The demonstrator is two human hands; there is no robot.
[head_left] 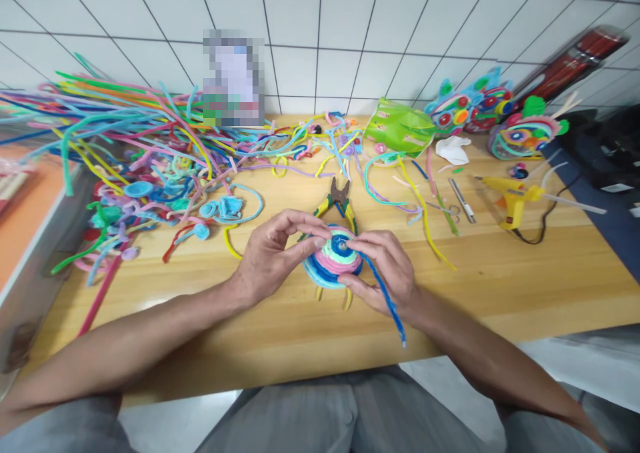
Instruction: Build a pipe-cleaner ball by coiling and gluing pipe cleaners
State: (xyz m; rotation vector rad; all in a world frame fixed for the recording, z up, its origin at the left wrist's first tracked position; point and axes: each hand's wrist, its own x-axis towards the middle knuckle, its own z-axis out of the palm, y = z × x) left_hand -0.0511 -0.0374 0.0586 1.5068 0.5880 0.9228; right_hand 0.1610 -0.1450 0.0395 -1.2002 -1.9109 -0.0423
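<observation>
Between my hands is a round coiled pipe-cleaner piece (334, 261) with rings of blue, pink, pale green and light blue. My left hand (277, 249) pinches its upper left edge with thumb and fingers. My right hand (385, 266) grips the right side, its fingertips at the dark blue centre ring. From there a loose dark blue pipe cleaner (387, 295) hangs down past the right fingers, its tip free. Pliers (341, 191) with yellow-green handles lie on the table behind and partly under the piece.
Pipe cleaners (135, 119) heap at the left. A green packet (400, 129), finished coiled figures (523, 136), a utility knife (463, 201), small scissors (453, 210) and a yellow glue gun (517, 203) with its cord lie to the right. A tiled wall (345, 33) closes the back.
</observation>
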